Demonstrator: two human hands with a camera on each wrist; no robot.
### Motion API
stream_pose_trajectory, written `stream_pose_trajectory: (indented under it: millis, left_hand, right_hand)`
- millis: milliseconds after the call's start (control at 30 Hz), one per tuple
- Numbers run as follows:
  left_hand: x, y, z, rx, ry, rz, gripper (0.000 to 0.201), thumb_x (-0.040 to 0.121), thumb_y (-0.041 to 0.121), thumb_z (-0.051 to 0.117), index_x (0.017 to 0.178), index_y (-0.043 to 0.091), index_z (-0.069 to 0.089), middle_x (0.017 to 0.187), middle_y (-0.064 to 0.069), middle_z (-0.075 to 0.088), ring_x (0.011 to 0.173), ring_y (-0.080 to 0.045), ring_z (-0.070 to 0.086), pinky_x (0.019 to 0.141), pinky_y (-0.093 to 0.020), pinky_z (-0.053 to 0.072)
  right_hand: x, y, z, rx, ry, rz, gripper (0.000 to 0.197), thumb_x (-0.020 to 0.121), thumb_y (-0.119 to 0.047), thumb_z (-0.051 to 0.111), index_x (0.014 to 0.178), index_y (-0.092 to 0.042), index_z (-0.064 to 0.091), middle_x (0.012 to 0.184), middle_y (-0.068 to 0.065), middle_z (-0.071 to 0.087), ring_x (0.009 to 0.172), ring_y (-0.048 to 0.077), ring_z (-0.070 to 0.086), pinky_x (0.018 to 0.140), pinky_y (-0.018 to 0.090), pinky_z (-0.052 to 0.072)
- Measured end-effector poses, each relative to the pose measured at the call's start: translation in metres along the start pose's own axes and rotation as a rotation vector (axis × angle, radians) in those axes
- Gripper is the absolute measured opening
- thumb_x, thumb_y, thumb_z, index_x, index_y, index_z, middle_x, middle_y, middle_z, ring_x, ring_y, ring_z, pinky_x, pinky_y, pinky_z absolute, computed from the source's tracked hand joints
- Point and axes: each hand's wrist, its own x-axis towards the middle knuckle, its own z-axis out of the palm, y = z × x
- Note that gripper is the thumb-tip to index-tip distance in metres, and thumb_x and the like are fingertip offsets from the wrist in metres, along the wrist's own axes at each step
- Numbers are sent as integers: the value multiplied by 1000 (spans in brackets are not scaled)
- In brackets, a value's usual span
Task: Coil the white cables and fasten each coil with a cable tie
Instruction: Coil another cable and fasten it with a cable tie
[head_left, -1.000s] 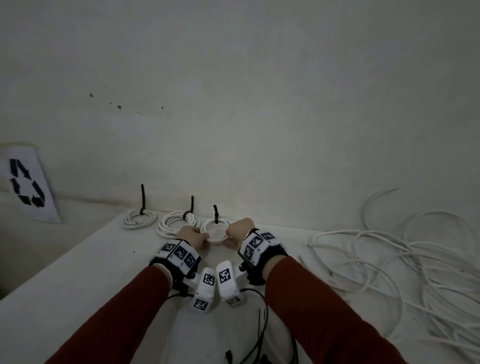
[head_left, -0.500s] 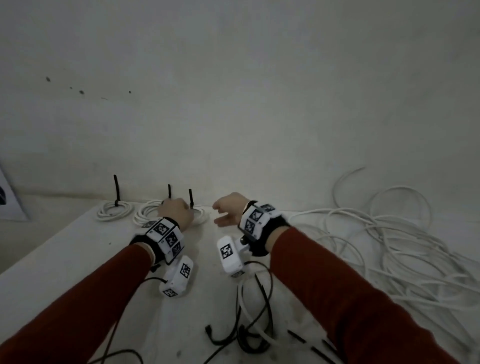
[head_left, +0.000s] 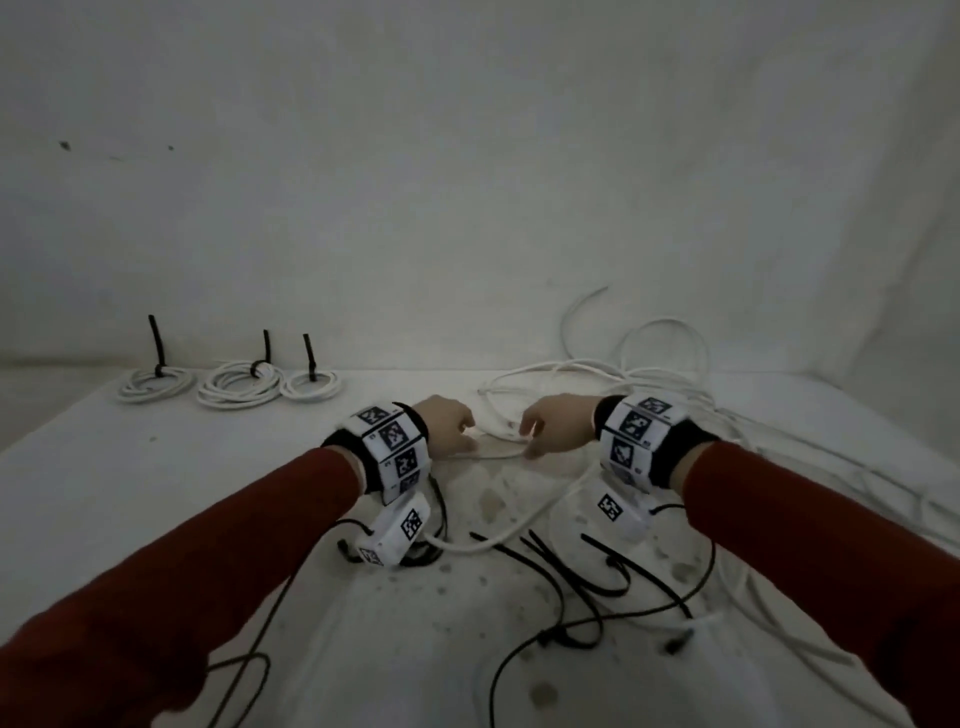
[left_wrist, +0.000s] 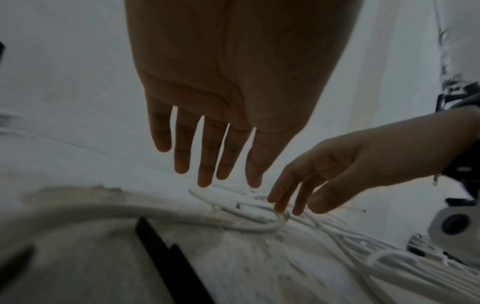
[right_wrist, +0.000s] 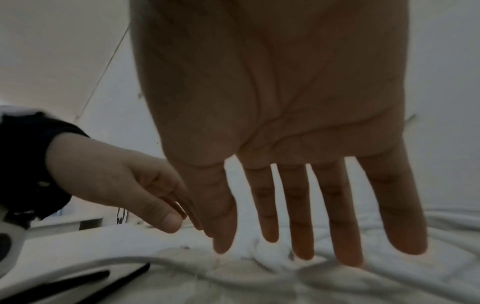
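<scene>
Three white coils lie in a row at the back left, each with an upright black tie: left coil (head_left: 156, 385), middle coil (head_left: 240, 388), right coil (head_left: 311, 387). A tangle of loose white cables (head_left: 649, 382) covers the table's right side. One strand of it (head_left: 493, 451) (left_wrist: 244, 225) lies between my hands. My left hand (head_left: 451, 427) (left_wrist: 207, 174) hovers just above that strand, fingers straight and holding nothing. My right hand (head_left: 545, 428) (right_wrist: 298, 246) reaches down beside it, fingers straight, tips close to the cable. Several loose black cable ties (head_left: 576, 569) lie nearer to me.
The white table (head_left: 130, 493) is stained in its middle, and a plain wall stands behind it. Thin black leads (head_left: 519, 654) from the wrist cameras trail over the near part. The table's left edge runs diagonally at the far left.
Both hands let go of the third coil at the back left and moved right and nearer, to the loose cable. The view swung right with them.
</scene>
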Motion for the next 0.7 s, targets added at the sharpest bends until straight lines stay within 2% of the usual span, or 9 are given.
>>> stream_pose_trajectory:
  millis: [67,133,233,333,467,533,567,633,700]
  left_hand:
    - [10,9,8,93,-99,-42,36,94,34,52,120,9,53,122,-14,54,108,-25,52,88,-29,41]
    - [15,13,9,145,-117,-58,25,91,26,59,107,6,57,110,-14,56,98,-25,54,83,-30,42]
    - [16,12,5,139,-118,-71,34,87,17,65,118,3,63,121,-12,62,111,-27,58,91,-30,44]
    - [12,9,4,160,-113,-77,34,85,20,68,116,7,65,120,-12,63,110,-27,59,88,-29,45]
    - [6,2,9,167,-2,-82,25,92,17,55,114,8,63,120,-10,62,109,-27,57,84,-28,43]
    - [3,0,3,63,119,-68,23,95,15,46,113,5,57,118,-13,60,107,-29,56,80,-29,40]
    - [1,0,-2,-20,169,-61,23,97,19,45,113,4,54,116,-13,60,105,-29,55,79,-30,40]
    - [-7,2,-17,-202,230,-40,29,99,33,43,111,8,51,109,-7,60,101,-26,55,78,-30,39]
    - [-18,7,-36,-378,260,46,27,100,36,39,105,13,53,98,0,63,93,-20,57,77,-26,41]
  right_hand:
    - [-6,5,11,-45,-35,-10,51,93,-33,58,138,-11,48,140,8,48,127,25,45,100,28,35]
    - [-6,10,19,-53,-20,-14,52,93,-32,60,140,-13,46,142,10,46,128,26,43,101,29,35]
    - [-7,16,24,-55,11,11,54,93,-31,60,142,-15,42,143,12,42,129,29,41,102,31,35]
    - [-9,22,28,-123,21,39,49,93,-33,60,138,-21,46,141,13,39,128,34,37,102,35,33]
    - [-7,24,37,-191,59,96,29,94,-26,58,121,-18,56,133,10,44,125,33,35,103,50,29]
    - [-8,25,32,-123,147,54,21,96,-17,49,115,-18,57,125,6,55,122,28,42,109,52,19]
    - [-11,26,26,-34,231,15,20,96,-14,46,111,-18,57,118,2,61,117,25,48,109,48,20]
    - [-20,29,5,186,438,-76,14,96,-17,46,103,-19,58,101,-1,69,101,21,59,97,36,37]
    - [-32,29,-20,421,618,-166,9,97,-19,49,98,-18,58,86,-2,69,84,22,63,78,33,46]
